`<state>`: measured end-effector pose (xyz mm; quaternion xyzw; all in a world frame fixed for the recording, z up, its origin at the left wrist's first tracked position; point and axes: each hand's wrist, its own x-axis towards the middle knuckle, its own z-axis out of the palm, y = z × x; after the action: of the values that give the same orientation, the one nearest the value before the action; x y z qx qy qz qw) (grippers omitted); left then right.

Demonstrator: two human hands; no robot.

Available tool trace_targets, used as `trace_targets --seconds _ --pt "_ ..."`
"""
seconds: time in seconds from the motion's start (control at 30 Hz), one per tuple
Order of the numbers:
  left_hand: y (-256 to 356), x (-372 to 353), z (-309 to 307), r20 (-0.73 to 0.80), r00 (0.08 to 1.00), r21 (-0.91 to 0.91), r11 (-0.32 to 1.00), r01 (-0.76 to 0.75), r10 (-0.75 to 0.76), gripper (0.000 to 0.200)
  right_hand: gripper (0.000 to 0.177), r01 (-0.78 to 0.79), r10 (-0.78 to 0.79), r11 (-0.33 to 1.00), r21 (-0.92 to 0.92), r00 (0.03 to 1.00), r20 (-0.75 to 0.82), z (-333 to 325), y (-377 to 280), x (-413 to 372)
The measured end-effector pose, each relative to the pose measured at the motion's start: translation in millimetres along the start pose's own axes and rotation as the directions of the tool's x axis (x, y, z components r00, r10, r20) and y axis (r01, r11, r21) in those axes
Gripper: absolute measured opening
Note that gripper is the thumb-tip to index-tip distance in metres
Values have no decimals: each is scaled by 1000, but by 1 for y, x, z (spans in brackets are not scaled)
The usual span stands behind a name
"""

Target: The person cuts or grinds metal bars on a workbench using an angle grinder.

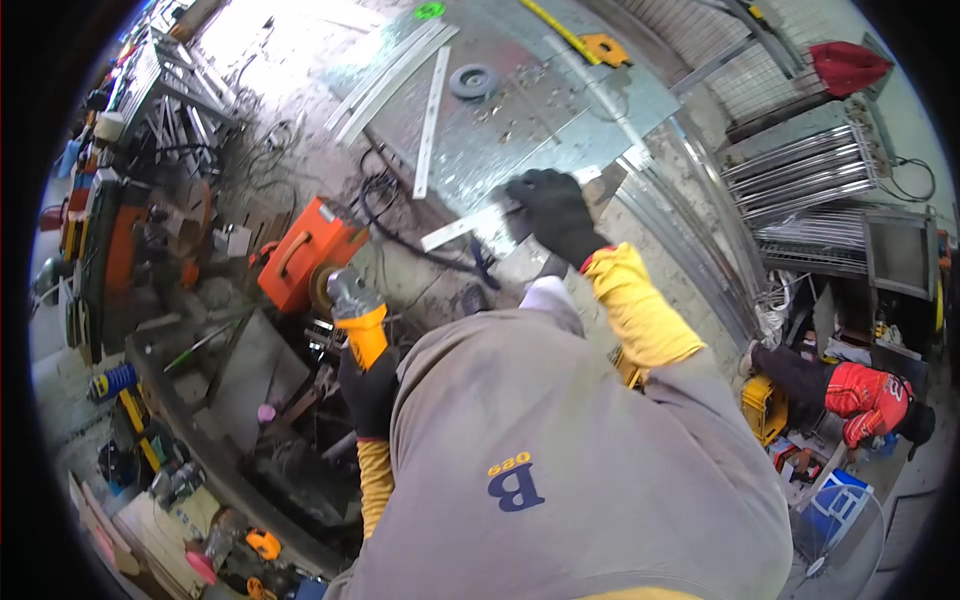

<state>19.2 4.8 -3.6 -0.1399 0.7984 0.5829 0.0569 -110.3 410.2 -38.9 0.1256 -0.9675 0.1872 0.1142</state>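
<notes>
My left hand (368, 392), in a black glove, is wrapped round the orange-yellow body of an angle grinder (361, 322), its metal head pointing up and away. In a matching glove, my right hand (553, 208) lies over a flat metal strip (462, 228), fingers curled down on it. The strip shows on both sides of that hand, across the near edge of a sheet-metal surface (500, 125). On this surface are another pale strip (432, 120), a grey disc (473, 82) and an orange tape measure (606, 50) with its yellow blade out.
An orange box (308, 255) stands near the grinder, with dark cables (375, 205) beyond it. Long metal profiles (690, 240) lie at right. A person in red (868, 395) bends beside a yellow crate (763, 408). Tools and scrap crowd a dark-edged bench (215, 465) at left.
</notes>
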Motion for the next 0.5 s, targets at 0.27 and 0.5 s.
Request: trace_targets --seconds 0.27,0.5 --pt "20 -6 -1 28 998 92 994 60 -63 27 42 16 27 981 -193 976 215 -22 -13 -38" --pt "15 -2 1 69 994 112 991 73 -81 30 48 -273 274 961 -44 962 16 -5 -6 -66"
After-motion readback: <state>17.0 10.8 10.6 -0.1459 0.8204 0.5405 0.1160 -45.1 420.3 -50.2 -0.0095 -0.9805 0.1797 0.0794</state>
